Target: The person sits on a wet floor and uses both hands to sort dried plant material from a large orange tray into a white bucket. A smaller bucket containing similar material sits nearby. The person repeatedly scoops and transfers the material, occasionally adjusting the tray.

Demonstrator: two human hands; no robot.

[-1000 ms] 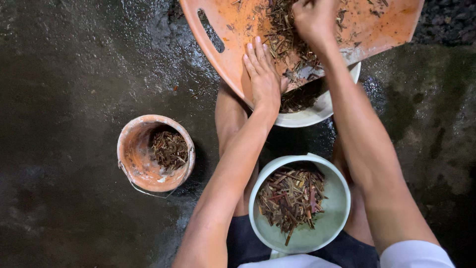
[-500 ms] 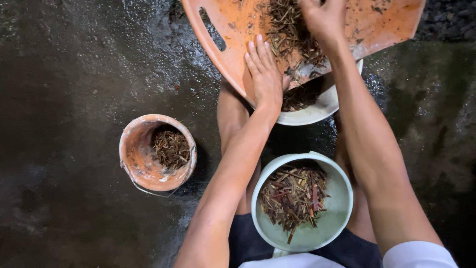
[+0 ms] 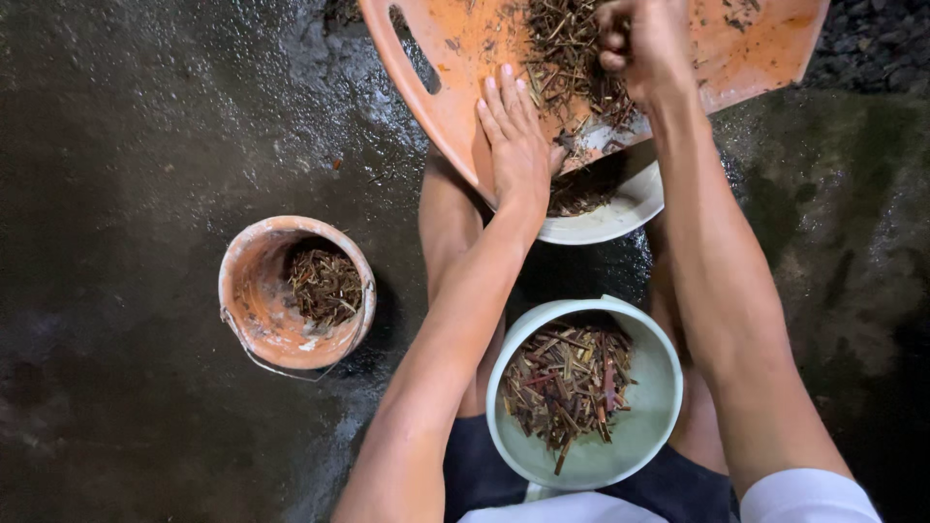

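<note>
Wet dark concrete floor (image 3: 145, 145) lies under me. My left hand (image 3: 518, 136) rests flat, fingers spread, on the far orange plastic tray (image 3: 436, 58), while my right hand (image 3: 644, 44) pinches brown chopped stems (image 3: 572, 58) there. A pale green bowl (image 3: 659, 387) sits near.

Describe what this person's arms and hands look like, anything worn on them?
Both arms are bare from the upper arm down. The left hand and right hand wear no gloves, and no rings, watch or bands show. A white short sleeve edge covers the right upper arm.
</note>
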